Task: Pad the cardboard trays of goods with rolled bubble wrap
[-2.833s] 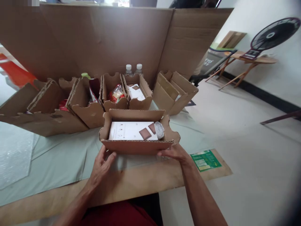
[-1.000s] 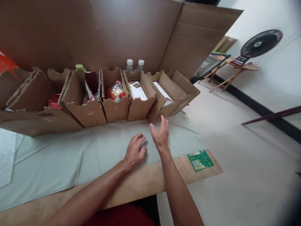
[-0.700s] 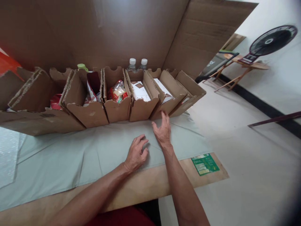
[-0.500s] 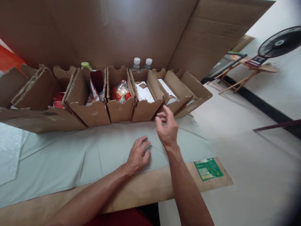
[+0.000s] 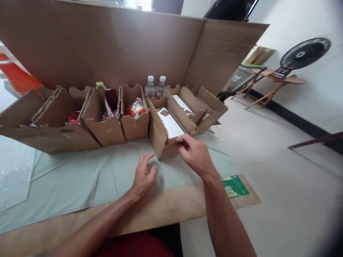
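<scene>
My right hand point(image 5: 194, 153) pinches the front edge of a narrow cardboard bin point(image 5: 158, 137), which juts forward out of the row at a slant. Inside that bin lies a white carton point(image 5: 171, 125) with a brown patch. Close to the bin's front left corner, my left hand point(image 5: 144, 175) is held over the cloth with its fingers apart and nothing in them. To the left stands a cardboard bin point(image 5: 136, 129) with a red and clear snack packet point(image 5: 136, 108). On the right, another cardboard bin point(image 5: 199, 116) contains a white box point(image 5: 182, 104).
Behind the bins rises a tall cardboard panel point(image 5: 128, 46), with two clear bottles point(image 5: 150, 87) in front of it. A pale green cloth point(image 5: 115, 171) covers the table. Bubble wrap point(image 5: 16, 175) lies at left. A fan point(image 5: 300, 54) stands on a wooden stool point(image 5: 284, 79) at right.
My right hand has taken hold of the bin with the white carton and drawn it forward out of the row. My left hand has shifted left, and the view has tilted up.
</scene>
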Demonstrator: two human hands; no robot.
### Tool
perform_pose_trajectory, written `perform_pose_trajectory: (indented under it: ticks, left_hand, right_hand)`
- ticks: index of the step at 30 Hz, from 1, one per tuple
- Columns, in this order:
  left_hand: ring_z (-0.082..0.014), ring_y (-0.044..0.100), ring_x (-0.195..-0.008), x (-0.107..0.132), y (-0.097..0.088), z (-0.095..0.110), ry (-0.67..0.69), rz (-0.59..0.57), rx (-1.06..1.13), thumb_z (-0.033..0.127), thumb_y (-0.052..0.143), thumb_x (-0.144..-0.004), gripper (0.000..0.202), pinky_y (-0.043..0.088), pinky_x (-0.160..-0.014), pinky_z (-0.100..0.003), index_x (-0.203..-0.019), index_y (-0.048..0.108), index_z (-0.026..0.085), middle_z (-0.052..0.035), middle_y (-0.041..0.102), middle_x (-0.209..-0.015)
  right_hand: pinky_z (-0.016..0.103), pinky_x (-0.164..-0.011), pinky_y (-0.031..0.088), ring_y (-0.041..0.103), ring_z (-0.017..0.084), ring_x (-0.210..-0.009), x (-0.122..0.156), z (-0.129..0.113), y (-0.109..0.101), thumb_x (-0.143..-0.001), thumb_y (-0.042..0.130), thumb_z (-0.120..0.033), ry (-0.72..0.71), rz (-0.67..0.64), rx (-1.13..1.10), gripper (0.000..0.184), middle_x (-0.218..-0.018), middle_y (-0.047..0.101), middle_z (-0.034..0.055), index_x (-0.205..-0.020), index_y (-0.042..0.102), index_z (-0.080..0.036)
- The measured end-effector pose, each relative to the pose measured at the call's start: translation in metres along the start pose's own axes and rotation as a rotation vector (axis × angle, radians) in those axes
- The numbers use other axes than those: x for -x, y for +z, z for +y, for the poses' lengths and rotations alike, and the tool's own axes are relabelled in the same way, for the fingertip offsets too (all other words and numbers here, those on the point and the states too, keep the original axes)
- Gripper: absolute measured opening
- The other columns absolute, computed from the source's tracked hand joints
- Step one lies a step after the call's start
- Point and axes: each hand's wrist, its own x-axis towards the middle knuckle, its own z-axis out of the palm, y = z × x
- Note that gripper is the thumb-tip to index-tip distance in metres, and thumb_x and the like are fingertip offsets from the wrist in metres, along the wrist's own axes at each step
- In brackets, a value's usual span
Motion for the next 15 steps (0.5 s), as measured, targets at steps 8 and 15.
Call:
perform_pose_trajectory:
  ticks: [8,15]
  left_hand:
    - [-0.0278,0.06,-0.124,0.022,-0.042,0.02,-0.025,0.123,-0.009,0.026,0.061,-0.089,0.05,0.054,-0.102,-0.046,-0.138,0.057,0.027,-0.01,0.059,-0.139]
    - [-0.0349,0.051,-0.141,0.009,-0.008,0.032,-0.003,-0.071,0.185,0.027,0.067,-0.082,0.07,0.04,-0.12,-0.055,-0.148,0.047,0.02,-0.0148,0.056,-0.149]
  right_hand:
    - [0.04,-0.073,0.06,0.074,0.026,-0.082,0.144,0.087,-0.066,-0.079,0.07,-0.036,0.058,0.212,-0.263,0.039,-0.099,0.079,0.0039,-0.117,0.074,-0.035]
    - [0.044,-0.089,0.061,0.073,0.031,-0.109,0.194,0.102,-0.012,-0.08,0.077,-0.055,0.282,0.262,-0.461,0.068,-0.127,0.072,0.0151,-0.139,0.06,-0.025]
